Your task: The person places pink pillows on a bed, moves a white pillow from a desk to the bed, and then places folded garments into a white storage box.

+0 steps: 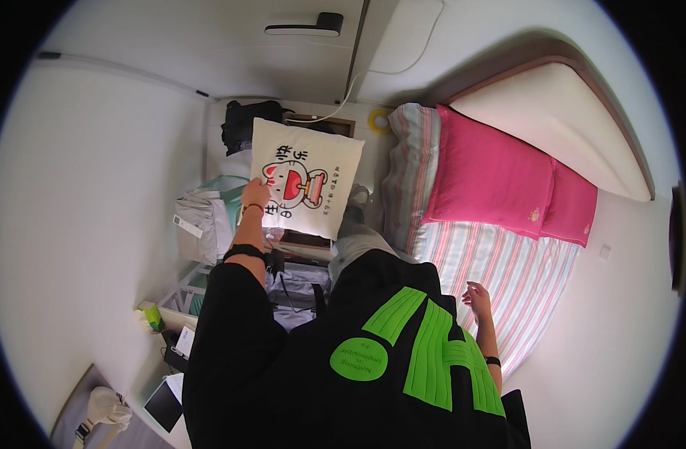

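Where left hand [255,196] grips, cushion [305,179] hangs.

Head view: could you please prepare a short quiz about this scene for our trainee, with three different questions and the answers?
1. Choose one: who holds the cream square fabric cushion with the cartoon print? A) the left hand B) the right hand C) both hands
2. True or false: bright pink rectangular pillows rest on the striped cloth bedding.
3. Fill in: beside the bedding's upper left corner in the picture, there is a ring-shaped thing whose colour is ____.

Key: 1. A; 2. True; 3. yellow.
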`<state>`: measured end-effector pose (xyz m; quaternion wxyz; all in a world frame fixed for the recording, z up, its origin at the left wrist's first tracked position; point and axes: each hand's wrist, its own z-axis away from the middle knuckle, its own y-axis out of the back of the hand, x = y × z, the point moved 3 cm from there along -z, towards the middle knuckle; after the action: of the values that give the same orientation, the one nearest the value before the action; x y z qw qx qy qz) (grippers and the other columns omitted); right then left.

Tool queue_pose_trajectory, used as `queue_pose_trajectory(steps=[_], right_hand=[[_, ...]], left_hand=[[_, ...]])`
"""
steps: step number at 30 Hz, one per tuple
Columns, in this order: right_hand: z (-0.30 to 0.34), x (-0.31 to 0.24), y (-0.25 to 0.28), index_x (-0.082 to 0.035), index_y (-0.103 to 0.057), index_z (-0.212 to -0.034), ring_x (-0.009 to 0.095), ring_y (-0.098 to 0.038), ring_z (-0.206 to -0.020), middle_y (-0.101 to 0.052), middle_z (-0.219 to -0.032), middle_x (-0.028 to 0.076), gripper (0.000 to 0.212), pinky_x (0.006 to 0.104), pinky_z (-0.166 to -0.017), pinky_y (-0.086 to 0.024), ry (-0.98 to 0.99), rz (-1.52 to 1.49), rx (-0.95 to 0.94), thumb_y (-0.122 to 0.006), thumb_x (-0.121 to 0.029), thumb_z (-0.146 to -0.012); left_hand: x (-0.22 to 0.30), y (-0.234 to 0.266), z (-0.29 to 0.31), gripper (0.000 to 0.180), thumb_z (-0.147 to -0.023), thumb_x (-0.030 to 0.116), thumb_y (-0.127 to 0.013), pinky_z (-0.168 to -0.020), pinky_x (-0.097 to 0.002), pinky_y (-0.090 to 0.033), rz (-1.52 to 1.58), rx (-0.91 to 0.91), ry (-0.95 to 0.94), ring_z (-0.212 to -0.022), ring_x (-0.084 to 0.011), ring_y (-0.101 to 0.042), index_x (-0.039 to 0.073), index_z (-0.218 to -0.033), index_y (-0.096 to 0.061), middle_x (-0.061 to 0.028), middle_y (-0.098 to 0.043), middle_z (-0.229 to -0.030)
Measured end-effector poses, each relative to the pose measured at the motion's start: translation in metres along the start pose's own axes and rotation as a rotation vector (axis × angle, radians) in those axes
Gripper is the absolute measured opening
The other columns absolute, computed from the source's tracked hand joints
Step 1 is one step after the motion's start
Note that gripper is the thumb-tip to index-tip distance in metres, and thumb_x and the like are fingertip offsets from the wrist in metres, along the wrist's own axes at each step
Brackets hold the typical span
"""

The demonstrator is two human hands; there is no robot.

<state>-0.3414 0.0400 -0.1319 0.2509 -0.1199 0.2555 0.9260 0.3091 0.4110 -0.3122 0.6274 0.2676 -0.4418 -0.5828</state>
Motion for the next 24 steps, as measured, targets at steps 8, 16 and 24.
queue_pose_trajectory(steps=[8, 16, 24], right_hand=[[-0.017, 0.009, 0.007, -0.004, -0.060, -0.121, 0.015, -0.063, -0.068, -0.064, -0.078, 0.007, 0.030, 0.0283, -0.062, -0.051, 0.084, -0.022, 0.001, -0.055, -0.020, -0.096], [0.003, -0.148, -0.010, -0.001, -0.052, -0.132, 0.018, -0.063, -0.089, -0.065, -0.096, 0.010, 0.047, 0.0302, -0.077, -0.051, 0.691, 0.216, -0.073, -0.065, -0.021, -0.091], [0.105, -0.212, -0.002, -0.002, -0.044, -0.139, 0.022, -0.055, -0.120, -0.059, -0.130, 0.013, 0.067, 0.0354, -0.101, -0.044, 1.131, -0.312, -0.264, -0.075, -0.013, -0.080]], left_hand=[[0.104, 0.116, 0.138, 0.013, -0.076, 0.016, -0.066, -0.078, -0.0480, -0.041, 0.120, -0.103, -0.698, -0.082, -0.0330, -0.060, 0.008, -0.072, -0.057, -0.0096, -0.062, -0.075], [0.249, 0.204, 0.318, 0.004, -0.076, 0.012, -0.062, -0.089, -0.0460, -0.041, -0.007, 0.192, -1.278, -0.085, -0.0217, -0.056, 0.010, -0.077, -0.059, -0.0016, -0.056, -0.077], [0.305, 0.227, 0.461, 0.009, -0.063, 0.005, -0.060, -0.099, -0.0471, -0.044, 0.152, 0.217, -1.749, -0.079, -0.0204, -0.055, 0.008, -0.071, -0.057, -0.0022, -0.048, -0.071]])
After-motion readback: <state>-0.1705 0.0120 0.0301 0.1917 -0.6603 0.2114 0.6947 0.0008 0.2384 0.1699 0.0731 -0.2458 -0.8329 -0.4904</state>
